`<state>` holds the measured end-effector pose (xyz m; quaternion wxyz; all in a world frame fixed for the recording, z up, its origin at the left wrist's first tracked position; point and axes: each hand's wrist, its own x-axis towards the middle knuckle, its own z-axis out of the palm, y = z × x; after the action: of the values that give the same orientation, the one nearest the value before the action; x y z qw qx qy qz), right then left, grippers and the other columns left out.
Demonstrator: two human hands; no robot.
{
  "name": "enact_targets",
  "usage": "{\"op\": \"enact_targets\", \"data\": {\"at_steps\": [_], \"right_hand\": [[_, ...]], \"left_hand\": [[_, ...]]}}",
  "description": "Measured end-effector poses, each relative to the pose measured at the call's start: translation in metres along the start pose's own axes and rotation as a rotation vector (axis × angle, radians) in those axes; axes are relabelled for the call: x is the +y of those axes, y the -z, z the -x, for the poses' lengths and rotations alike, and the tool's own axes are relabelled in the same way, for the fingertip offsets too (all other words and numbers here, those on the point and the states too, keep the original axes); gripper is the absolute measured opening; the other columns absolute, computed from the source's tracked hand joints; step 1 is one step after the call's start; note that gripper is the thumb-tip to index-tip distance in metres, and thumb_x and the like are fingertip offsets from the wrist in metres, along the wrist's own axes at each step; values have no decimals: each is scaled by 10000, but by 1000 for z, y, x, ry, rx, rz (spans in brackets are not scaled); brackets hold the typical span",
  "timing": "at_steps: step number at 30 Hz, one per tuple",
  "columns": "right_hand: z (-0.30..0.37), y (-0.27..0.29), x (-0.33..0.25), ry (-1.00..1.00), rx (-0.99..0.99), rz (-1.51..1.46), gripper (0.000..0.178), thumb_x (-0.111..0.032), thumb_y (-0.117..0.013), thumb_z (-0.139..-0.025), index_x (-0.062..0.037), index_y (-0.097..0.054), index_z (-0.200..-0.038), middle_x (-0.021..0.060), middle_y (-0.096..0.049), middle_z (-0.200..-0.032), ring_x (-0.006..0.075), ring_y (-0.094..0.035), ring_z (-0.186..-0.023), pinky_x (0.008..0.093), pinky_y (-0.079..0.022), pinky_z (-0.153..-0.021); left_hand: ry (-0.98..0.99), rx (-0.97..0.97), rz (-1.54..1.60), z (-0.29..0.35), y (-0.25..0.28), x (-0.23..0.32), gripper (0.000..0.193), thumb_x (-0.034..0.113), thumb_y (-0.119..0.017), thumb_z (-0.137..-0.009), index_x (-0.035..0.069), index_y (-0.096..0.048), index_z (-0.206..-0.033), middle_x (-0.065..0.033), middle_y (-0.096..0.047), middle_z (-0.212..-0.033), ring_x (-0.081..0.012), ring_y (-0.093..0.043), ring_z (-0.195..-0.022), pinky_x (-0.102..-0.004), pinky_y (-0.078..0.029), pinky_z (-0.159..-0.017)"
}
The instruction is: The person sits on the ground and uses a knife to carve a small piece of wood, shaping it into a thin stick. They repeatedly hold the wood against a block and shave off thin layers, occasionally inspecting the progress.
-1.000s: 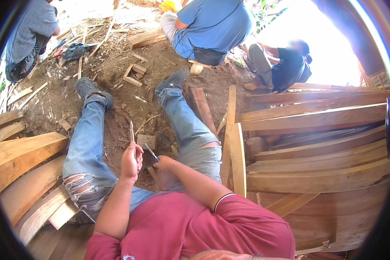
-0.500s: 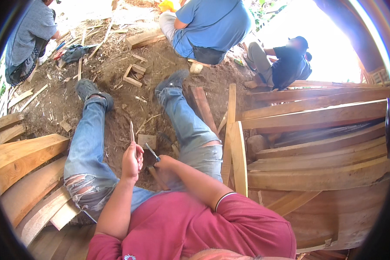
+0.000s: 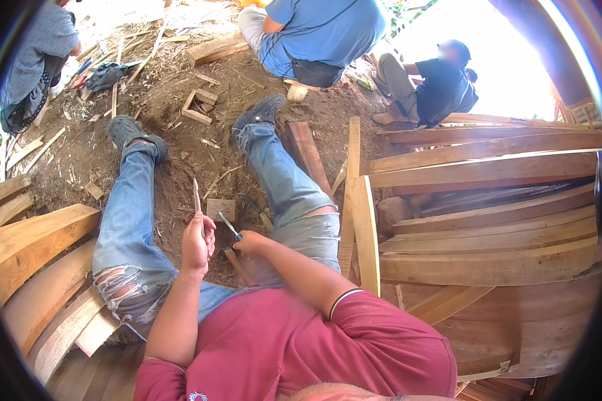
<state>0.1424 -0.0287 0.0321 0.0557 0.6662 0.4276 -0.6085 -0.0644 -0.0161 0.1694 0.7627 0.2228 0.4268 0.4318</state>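
Between my spread knees, my left hand (image 3: pixel 196 244) is closed around a thin, pointed sliver of wood (image 3: pixel 196 196) that stands up out of the fingers. My right hand (image 3: pixel 250 243) grips a knife (image 3: pixel 229 225) by its blue handle, its narrow blade slanting up and left, apart from the wood. Just beyond the blade a square wooden block (image 3: pixel 221 208) rests on the dirt. Beside it lies a tool with a dark curved blade and a wooden handle (image 3: pixel 265 221). Below my right hand is a wooden handle or stick (image 3: pixel 239 268), partly hidden.
Long curved planks (image 3: pixel 488 172) are stacked at the right, and more curved timbers (image 3: pixel 40 237) at the left. A small wooden frame (image 3: pixel 199 107) sits ahead among shavings. People in blue (image 3: pixel 328 37), grey (image 3: pixel 40 50) and dark clothing (image 3: pixel 441 87) sit farther off.
The whole view has shifted slightly, so the scene sits a little higher and more to the left. Both hands keep their holds, with hardly any movement relative to each other.
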Motion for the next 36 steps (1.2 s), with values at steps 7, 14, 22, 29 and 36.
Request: {"op": "enact_targets", "data": {"at_steps": [7,14,22,29,36], "right_hand": [[-2,0,1,24,14,8,242,-243,-677,-900,-14,-624,-960,135,-687,-708,280,-689,-570,426,-564,-526],[-6,-1,3,1,-3,17,236,-238,-673,-906,-9,-624,-930,138,-687,-709,275,-685,-567,421,-559,-518],[-5,-3,3,25,15,28,234,-246,-686,-891,-16,-640,-900,136,-692,-712,268,-679,-572,416,-550,-542],[-38,-5,35,230,109,217,274,-220,-668,-874,35,-656,-972,177,-708,-766,303,-698,-617,447,-563,-566],[-28,-3,15,114,36,141,323,-270,-689,-841,14,-683,-997,226,-713,-927,359,-687,-847,464,-542,-753]], "left_hand": [[-8,-4,10,-1,-1,1,448,436,-367,-1095,108,-538,-842,61,-367,-575,-45,-306,-425,-218,-266,-376],[-7,-6,7,-1,0,0,449,442,-371,-1092,108,-538,-844,64,-360,-572,-47,-306,-426,-218,-265,-377],[-10,3,5,0,1,-1,442,441,-381,-1089,109,-544,-846,65,-362,-571,-46,-309,-424,-218,-269,-378],[1,-20,-2,-6,-1,-6,458,482,-377,-1085,113,-536,-865,51,-361,-568,-52,-302,-406,-218,-268,-365],[1,17,54,-2,-1,0,475,486,-358,-1085,112,-539,-855,51,-371,-565,-57,-315,-413,-226,-267,-369]]}}
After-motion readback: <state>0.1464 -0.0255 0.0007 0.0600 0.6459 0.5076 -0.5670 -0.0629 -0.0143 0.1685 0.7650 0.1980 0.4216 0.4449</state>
